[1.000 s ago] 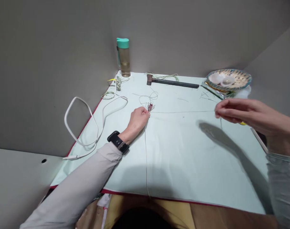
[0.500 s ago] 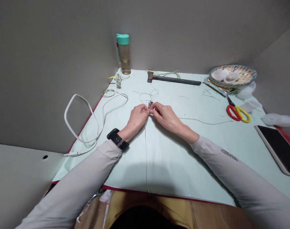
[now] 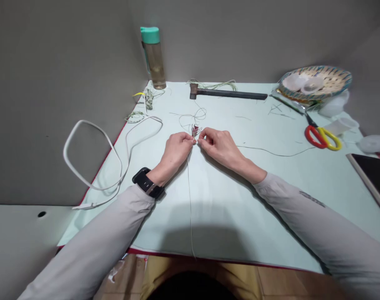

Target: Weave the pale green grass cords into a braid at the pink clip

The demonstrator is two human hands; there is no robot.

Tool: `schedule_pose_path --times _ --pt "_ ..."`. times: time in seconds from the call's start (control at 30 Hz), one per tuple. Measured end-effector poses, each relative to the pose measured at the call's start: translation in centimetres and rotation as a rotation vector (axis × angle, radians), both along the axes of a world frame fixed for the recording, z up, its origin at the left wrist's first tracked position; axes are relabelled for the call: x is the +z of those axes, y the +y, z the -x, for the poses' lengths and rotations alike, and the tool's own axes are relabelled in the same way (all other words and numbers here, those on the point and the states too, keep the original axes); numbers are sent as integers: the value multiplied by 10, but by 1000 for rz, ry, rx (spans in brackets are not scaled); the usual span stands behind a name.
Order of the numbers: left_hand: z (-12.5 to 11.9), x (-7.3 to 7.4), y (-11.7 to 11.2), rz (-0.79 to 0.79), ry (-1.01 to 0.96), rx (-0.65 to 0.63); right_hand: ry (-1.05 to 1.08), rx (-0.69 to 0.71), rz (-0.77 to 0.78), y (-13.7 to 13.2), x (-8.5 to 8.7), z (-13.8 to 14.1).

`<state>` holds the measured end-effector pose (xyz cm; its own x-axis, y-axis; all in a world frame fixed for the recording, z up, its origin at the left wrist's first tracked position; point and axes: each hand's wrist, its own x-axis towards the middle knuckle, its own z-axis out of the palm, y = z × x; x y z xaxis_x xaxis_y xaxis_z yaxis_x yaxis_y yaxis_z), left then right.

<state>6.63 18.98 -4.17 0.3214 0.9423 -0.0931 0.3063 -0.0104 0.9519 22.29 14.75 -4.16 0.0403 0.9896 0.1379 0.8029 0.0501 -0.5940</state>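
Note:
My left hand point(image 3: 176, 151) and my right hand point(image 3: 219, 146) meet fingertip to fingertip at the middle of the pale green table cover point(image 3: 227, 200). Both pinch a small reddish knotted piece point(image 3: 195, 131) with thin cords tied into it. One cord point(image 3: 189, 200) runs from the pinch straight toward me and over the table's front edge. Another cord point(image 3: 272, 153) trails off to the right across the cover. Loose loops of cord point(image 3: 192, 116) lie just beyond my fingers. A black watch point(image 3: 146, 184) sits on my left wrist.
A hammer point(image 3: 227, 93) lies at the back, a teal-capped bottle point(image 3: 152, 57) in the back left corner. A woven basket point(image 3: 317, 81) with pale pieces, red-and-yellow scissors point(image 3: 321, 136) and a phone point(image 3: 372, 171) are on the right. A white cable point(image 3: 99, 158) loops off the left edge.
My right hand let the cord go slack and came in from far right to join my left hand at the knotted piece. The camera tipped slightly downward.

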Motion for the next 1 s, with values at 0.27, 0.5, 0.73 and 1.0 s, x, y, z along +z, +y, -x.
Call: schedule_pose_path --times 0.27,0.5,0.73,1.0 --pt "0 9 -5 76 15 -8 -42 -71 -28 10 -6 -6" --pt "-2 9 -3 112 30 -10 -28 -80 -47 15 -8 -7" --pt "-3 8 -1 118 53 1 -82 -116 -23 17 -11 -7" --pt "-1 6 -1 65 56 -6 -134 -135 -54 16 -14 -6"
